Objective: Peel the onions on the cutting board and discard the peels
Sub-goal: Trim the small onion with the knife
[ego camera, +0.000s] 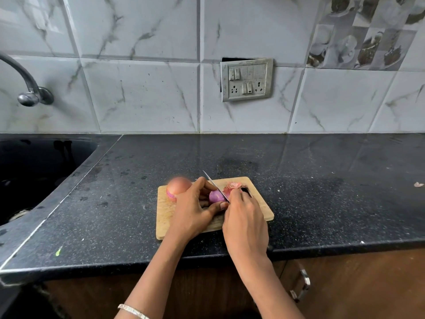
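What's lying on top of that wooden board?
On the cutting board: an unpeeled onion, a peeled purple onion under the knife, and loose peels. The hands hide the middle.

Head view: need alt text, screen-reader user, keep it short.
A person's left hand steadies a small peeled purple onion on a wooden cutting board while the right hand works a knife against it. An unpeeled onion and loose peels lie on the board, on a black countertop beside a sink.
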`<state>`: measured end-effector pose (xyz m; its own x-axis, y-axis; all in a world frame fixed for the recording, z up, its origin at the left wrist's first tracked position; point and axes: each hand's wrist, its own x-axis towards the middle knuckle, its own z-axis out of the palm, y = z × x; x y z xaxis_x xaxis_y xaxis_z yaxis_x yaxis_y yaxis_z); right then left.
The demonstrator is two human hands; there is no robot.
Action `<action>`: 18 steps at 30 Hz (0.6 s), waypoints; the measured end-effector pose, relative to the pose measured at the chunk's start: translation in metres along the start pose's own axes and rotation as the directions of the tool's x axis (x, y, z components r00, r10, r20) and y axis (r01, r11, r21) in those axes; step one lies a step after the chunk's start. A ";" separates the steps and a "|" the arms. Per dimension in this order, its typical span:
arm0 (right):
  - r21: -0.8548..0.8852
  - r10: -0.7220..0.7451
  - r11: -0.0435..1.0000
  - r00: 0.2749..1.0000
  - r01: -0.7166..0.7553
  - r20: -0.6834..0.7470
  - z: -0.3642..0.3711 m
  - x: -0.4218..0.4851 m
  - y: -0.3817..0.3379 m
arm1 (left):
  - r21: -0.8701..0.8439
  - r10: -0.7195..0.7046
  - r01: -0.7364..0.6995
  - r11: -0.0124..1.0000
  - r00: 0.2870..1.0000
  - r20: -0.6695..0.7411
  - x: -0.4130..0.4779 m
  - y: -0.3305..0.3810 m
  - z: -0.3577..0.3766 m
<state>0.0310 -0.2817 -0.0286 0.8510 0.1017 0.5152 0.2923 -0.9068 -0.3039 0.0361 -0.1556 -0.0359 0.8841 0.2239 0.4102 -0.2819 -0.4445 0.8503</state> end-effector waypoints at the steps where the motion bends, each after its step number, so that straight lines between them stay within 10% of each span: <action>1: -0.010 -0.008 1.000 1.000 0.007 -0.017 0.001 -0.001 -0.001 | -0.004 -0.004 0.004 1.000 1.000 -0.004 -0.001 0.001 0.000; 12: -0.080 -0.100 0.992 0.993 0.094 -0.069 0.002 -0.006 -0.002 | -0.071 0.016 -0.018 0.997 0.999 -0.034 -0.002 -0.003 0.000; 18: 0.266 0.009 0.964 1.000 -0.011 0.009 -0.011 0.007 0.009 | -0.190 0.004 -0.001 0.982 1.000 0.013 0.000 -0.008 -0.005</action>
<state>0.0346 -0.2940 -0.0189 0.8576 0.0967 0.5052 0.3882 -0.7661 -0.5123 0.0368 -0.1479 -0.0413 0.8877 0.2107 0.4093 -0.3491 -0.2715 0.8969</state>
